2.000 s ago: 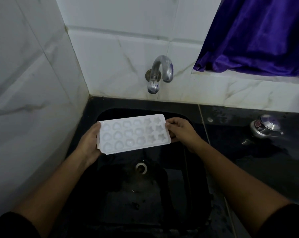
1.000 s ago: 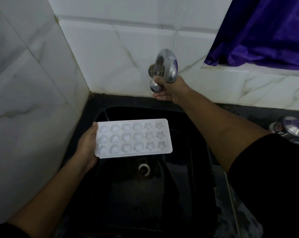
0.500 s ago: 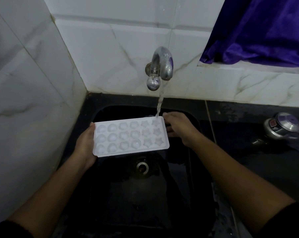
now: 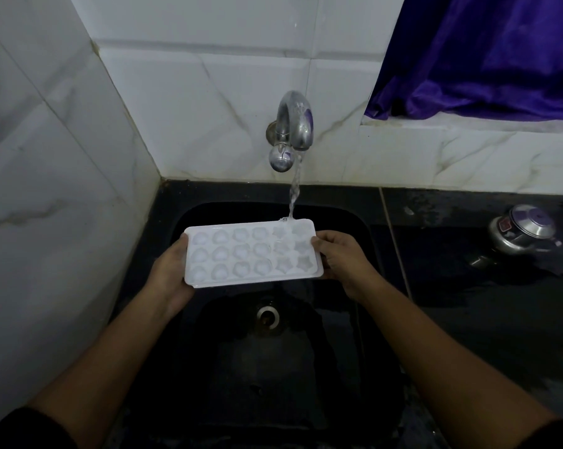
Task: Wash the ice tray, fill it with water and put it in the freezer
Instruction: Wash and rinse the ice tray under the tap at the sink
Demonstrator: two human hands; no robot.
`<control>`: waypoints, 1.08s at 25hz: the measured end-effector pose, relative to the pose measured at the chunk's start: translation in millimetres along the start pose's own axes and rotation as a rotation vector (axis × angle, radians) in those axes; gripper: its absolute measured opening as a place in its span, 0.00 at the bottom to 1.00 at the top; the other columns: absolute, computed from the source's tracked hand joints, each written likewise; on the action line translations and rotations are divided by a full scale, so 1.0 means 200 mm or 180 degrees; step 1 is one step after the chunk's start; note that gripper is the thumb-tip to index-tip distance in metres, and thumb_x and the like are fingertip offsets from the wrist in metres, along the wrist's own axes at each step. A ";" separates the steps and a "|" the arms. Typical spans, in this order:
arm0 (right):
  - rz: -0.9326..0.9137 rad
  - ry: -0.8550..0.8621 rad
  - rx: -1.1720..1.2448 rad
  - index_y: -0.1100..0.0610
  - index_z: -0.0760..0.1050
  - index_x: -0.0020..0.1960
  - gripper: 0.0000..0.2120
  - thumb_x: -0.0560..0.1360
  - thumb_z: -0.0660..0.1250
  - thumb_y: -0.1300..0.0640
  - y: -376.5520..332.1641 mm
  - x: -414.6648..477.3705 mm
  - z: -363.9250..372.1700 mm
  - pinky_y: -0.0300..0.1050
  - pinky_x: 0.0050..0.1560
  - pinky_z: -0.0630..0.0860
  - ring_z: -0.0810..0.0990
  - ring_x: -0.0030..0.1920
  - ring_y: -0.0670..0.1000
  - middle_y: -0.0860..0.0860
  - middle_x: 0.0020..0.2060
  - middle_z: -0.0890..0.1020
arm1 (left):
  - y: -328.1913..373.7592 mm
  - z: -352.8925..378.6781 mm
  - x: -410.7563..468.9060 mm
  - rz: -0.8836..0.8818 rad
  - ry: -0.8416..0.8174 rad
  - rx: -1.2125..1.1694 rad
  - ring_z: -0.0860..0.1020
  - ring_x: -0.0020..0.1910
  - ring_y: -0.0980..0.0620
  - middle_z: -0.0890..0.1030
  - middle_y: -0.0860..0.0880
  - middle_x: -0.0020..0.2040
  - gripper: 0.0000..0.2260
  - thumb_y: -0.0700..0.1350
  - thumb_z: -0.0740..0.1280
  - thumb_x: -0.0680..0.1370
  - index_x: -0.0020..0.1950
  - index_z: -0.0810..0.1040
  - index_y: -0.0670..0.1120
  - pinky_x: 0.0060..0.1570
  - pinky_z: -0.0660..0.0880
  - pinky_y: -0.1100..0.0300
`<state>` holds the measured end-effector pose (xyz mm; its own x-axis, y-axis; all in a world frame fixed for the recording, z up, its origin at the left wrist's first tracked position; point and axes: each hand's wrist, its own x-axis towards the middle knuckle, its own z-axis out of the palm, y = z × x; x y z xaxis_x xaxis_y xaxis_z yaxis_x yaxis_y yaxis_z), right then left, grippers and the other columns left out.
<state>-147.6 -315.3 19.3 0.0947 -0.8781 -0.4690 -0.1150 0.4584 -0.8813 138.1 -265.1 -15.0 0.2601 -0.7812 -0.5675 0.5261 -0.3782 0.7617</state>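
Left hand (image 4: 170, 273) and right hand (image 4: 344, 264) fingers grip ends of crosswise, face-up ice tray (image 4: 252, 254).

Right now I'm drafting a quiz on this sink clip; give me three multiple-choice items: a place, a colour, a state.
1. Where does the water hit the ice tray? A far right corner; B left end; C centre.
2. The curtain is: A green; B purple; C red.
3. The tap is: A running; B off; C hidden by a hand.
Answers: A, the stream lands on the star moulds near the right hand; B, purple folds hang upper right; A, water pours from it.
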 end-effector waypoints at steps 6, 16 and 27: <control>-0.0010 0.0295 -0.0021 0.60 0.83 0.55 0.10 0.84 0.64 0.59 0.02 -0.02 -0.20 0.46 0.38 0.83 0.87 0.45 0.53 0.56 0.48 0.88 | -0.04 0.21 -0.02 -0.0158 -0.0280 -0.0009 0.85 0.60 0.41 0.86 0.41 0.62 0.19 0.53 0.57 0.88 0.68 0.80 0.43 0.51 0.83 0.45; -0.0111 0.0680 0.0097 0.60 0.83 0.55 0.09 0.84 0.64 0.59 0.01 -0.03 -0.49 0.49 0.43 0.85 0.87 0.46 0.55 0.57 0.49 0.87 | -0.14 0.50 0.02 -0.0383 -0.0538 0.0043 0.86 0.59 0.40 0.86 0.41 0.63 0.19 0.53 0.57 0.88 0.69 0.80 0.44 0.52 0.83 0.43; -0.0174 0.0895 0.0094 0.59 0.83 0.52 0.09 0.84 0.64 0.59 -0.07 0.07 -0.56 0.41 0.33 0.81 0.86 0.39 0.49 0.54 0.45 0.87 | -0.09 0.67 0.09 -0.0307 -0.0531 0.0135 0.85 0.60 0.40 0.86 0.42 0.62 0.19 0.54 0.58 0.88 0.70 0.79 0.44 0.53 0.83 0.42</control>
<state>-256.3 -350.1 31.6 -0.1786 -0.9033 -0.3900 -0.0881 0.4095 -0.9081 24.2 -339.5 2.5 0.0705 -0.8105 -0.5815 0.5066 -0.4731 0.7208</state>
